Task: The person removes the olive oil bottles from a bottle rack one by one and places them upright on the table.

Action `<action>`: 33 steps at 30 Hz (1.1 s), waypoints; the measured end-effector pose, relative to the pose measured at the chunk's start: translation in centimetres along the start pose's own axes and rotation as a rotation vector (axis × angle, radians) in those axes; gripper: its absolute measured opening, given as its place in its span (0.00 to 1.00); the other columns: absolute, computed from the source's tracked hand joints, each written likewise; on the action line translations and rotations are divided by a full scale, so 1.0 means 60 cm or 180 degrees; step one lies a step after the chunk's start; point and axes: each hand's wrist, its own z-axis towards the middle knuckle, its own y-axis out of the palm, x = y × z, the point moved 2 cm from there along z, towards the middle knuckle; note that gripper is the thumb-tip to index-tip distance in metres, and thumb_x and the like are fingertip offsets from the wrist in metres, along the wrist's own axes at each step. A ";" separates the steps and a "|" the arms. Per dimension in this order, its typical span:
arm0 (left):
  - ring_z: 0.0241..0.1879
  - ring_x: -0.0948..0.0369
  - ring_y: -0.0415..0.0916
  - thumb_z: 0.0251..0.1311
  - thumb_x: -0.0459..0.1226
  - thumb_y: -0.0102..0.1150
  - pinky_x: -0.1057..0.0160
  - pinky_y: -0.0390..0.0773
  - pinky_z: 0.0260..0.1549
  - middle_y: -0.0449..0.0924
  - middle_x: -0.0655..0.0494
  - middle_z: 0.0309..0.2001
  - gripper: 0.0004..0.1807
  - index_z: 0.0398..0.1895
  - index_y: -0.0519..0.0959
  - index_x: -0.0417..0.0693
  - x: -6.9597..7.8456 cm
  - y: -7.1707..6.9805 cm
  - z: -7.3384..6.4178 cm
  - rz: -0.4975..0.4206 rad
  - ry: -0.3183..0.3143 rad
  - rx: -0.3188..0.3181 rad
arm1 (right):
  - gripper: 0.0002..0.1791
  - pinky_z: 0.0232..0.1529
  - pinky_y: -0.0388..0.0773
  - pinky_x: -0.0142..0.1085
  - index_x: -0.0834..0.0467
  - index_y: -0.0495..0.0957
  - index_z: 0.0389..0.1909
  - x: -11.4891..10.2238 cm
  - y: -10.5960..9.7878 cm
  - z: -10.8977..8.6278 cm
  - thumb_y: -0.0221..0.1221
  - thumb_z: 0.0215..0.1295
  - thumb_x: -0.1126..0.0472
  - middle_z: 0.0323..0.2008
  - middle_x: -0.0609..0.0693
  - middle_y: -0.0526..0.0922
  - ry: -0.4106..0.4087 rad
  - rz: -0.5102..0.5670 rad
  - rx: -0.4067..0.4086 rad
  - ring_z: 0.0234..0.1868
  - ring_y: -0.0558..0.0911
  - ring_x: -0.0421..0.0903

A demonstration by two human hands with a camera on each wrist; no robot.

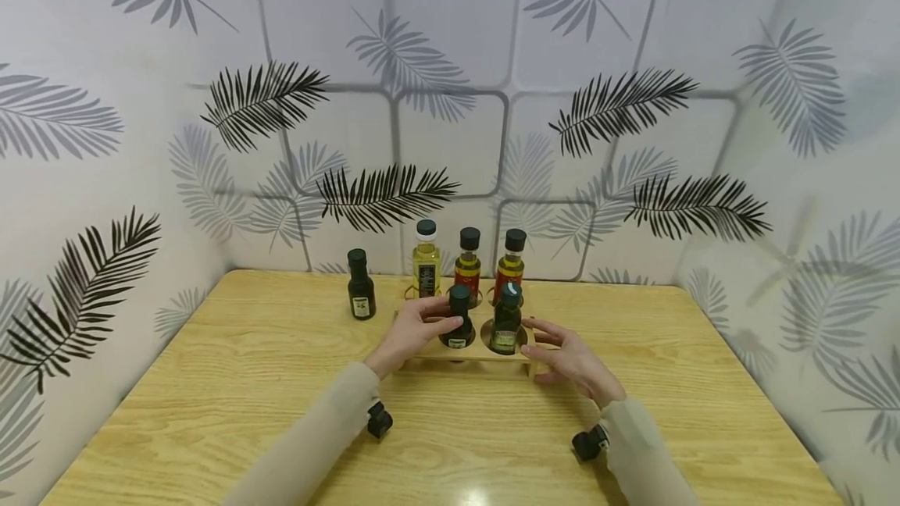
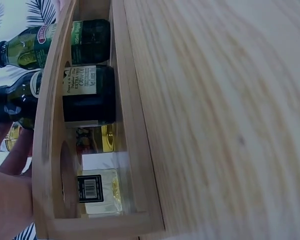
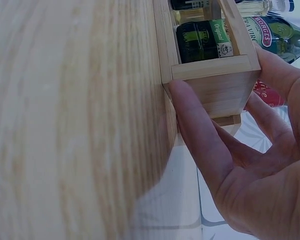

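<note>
A wooden bottle rack [image 1: 485, 356] stands on the table with two rows of round holes. My left hand [image 1: 415, 332] pinches a dark olive oil bottle [image 1: 459, 304] between thumb and fingers; the left wrist view shows that bottle [image 2: 87, 107] standing in a rack hole. Beside it a green Borges bottle [image 1: 505, 326] sits in the front right hole. My right hand [image 1: 573, 358] is at the rack's right end, its fingers extended along the end panel [image 3: 215, 95]. An open hole [image 2: 67, 180] at the front row's left end has no bottle in it.
Behind stand a clear bottle of yellow oil [image 1: 426, 264] and two red-labelled bottles, one in the middle [image 1: 468, 264] and one at right [image 1: 511, 264]. Left of the rack, another dark bottle [image 1: 361, 287] stands on the wooden table [image 1: 267, 358]. A leaf-patterned wall [image 1: 450, 139] rises behind.
</note>
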 end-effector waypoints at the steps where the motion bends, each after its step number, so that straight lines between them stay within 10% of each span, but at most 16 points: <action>1: 0.59 0.51 0.76 0.62 0.46 0.66 0.50 0.77 0.56 0.78 0.49 0.60 0.29 0.67 0.74 0.53 0.000 0.001 0.001 0.0005 0.0006 -0.0025 | 0.37 0.43 0.85 0.45 0.46 0.65 0.72 -0.001 0.000 0.001 0.67 0.62 0.52 0.74 0.65 0.55 0.0009 0.0008 0.0008 0.70 0.64 0.65; 33: 0.56 0.55 0.77 0.65 0.49 0.62 0.52 0.78 0.52 0.80 0.53 0.57 0.25 0.64 0.75 0.55 -0.002 0.003 0.005 0.0357 0.0098 -0.0167 | 0.37 0.42 0.85 0.45 0.46 0.65 0.72 0.000 0.000 0.001 0.66 0.62 0.52 0.74 0.65 0.55 -0.0009 -0.0026 0.0040 0.68 0.67 0.64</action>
